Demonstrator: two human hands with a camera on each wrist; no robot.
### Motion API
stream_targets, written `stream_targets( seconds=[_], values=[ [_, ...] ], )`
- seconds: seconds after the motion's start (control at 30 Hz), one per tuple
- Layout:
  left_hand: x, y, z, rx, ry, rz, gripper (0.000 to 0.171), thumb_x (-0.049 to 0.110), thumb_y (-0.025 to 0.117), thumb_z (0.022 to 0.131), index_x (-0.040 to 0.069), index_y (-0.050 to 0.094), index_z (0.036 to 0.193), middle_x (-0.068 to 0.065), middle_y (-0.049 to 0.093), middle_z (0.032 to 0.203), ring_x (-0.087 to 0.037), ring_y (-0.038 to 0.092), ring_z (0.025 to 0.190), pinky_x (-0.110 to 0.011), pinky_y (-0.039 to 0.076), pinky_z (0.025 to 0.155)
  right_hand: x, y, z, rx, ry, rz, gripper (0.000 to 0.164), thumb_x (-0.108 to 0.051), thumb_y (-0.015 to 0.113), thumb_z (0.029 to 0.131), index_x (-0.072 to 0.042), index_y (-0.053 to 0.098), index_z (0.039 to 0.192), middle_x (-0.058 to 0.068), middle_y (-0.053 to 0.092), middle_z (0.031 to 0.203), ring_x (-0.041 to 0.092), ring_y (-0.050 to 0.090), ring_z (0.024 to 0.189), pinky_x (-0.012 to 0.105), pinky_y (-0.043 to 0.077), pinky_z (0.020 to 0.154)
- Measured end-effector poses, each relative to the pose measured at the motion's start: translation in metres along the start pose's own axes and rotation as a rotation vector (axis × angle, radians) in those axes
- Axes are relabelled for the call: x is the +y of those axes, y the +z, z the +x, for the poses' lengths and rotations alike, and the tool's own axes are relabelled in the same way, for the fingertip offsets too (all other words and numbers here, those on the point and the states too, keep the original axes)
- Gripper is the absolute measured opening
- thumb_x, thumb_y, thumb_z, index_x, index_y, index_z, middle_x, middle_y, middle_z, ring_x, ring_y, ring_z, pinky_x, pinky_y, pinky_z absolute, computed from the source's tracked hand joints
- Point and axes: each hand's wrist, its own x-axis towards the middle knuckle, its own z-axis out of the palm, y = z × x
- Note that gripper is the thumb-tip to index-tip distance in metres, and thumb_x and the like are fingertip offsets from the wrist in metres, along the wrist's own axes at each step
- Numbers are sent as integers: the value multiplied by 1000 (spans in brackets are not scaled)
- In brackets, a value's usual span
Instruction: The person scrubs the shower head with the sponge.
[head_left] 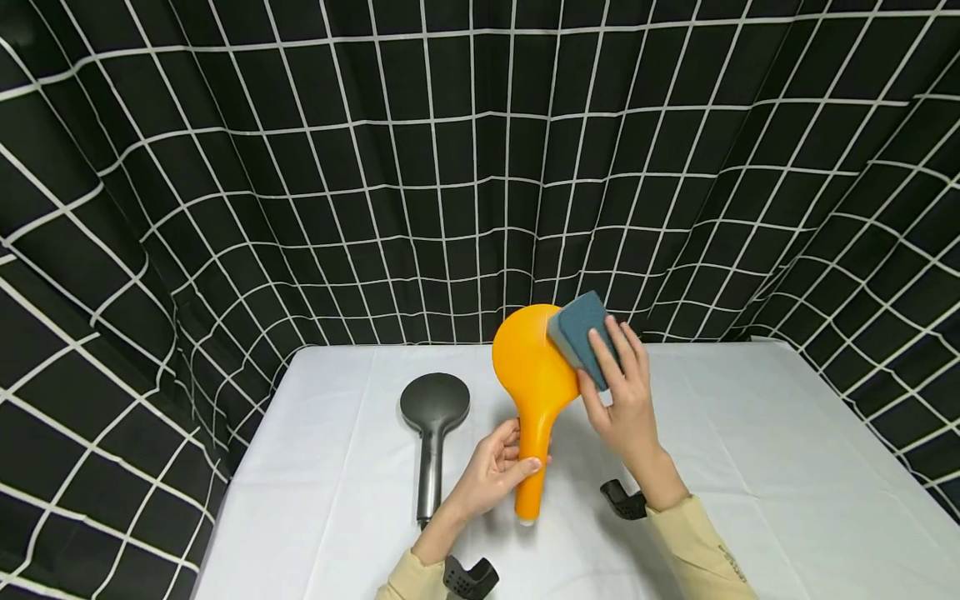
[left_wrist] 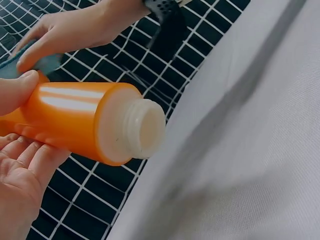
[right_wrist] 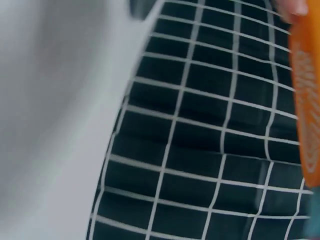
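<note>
Left hand [head_left: 491,471] gripping handle [head_left: 529,498] of orange shower head [head_left: 525,358] over counter [head_left: 757,425]; right hand [head_left: 624,408] holding blue sponge [head_left: 583,325] against its upper right side. Good wiping probably depending on bracing handle firmly, pressing lightly, following curved edge. Dark grey shower head [head_left: 435,402] lying apart, to left.

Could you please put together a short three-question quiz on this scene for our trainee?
1. Fill in: In the head view, the dark shower head lies to the ___ of the orange shower head.
2. True or false: The left grip holds the orange one by its round end.
3. Choose: What does the right grip hold? (a) a cup (b) a blue sponge (c) a brush

Key:
1. left
2. False; it holds the handle.
3. b
</note>
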Motion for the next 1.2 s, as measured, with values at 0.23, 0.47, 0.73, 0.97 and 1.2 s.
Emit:
stream_targets(
  seconds=[0.23, 0.47, 0.73, 0.97, 1.2],
  values=[
    [-1, -3, -1, -28, -18, -76, 43, -1, 53, 92, -7, 37, 132, -26, 52, 119, -46, 57, 100, -37, 49, 86, -16, 4, -7, -9, -65, -15, 43, -27, 50, 94, 3, 57, 123, 26, 44, 133, 46, 34, 124, 53, 25, 104],
    [2, -6, -1, -33, -12, -225, 40, 1, 48, 92, -9, 40, 129, -4, 56, 113, -17, 60, 95, -31, 49, 85, -29, 7, -23, -100, -463, 93, 34, -20, 49, 92, 2, 60, 115, 30, 52, 120, 50, 42, 113, 46, 30, 104],
    [5, -5, -4, -126, -21, -493, 34, 3, 38, 95, -10, 44, 125, -8, 61, 108, -20, 66, 88, -31, 48, 85, -10, 5, 0, 90, -131, 72, 35, -15, 45, 92, 7, 52, 117, 33, 42, 127, 50, 33, 121, 52, 28, 102],
    [6, -6, -5, -131, -48, -588, 33, -1, 32, 94, -5, 49, 121, -8, 61, 106, -19, 66, 85, -30, 50, 82, -21, 13, -8, 80, -100, 29, 37, -17, 44, 94, 7, 52, 121, 33, 41, 129, 49, 31, 122, 54, 25, 103],
    [9, -12, -2, -131, -29, -591, 34, -2, 28, 94, -8, 46, 122, -10, 59, 105, -18, 65, 81, -29, 51, 80, -32, 11, -23, -86, -374, 35, 32, -21, 49, 95, 0, 58, 117, 31, 48, 124, 52, 39, 115, 48, 28, 104]
  ],
)
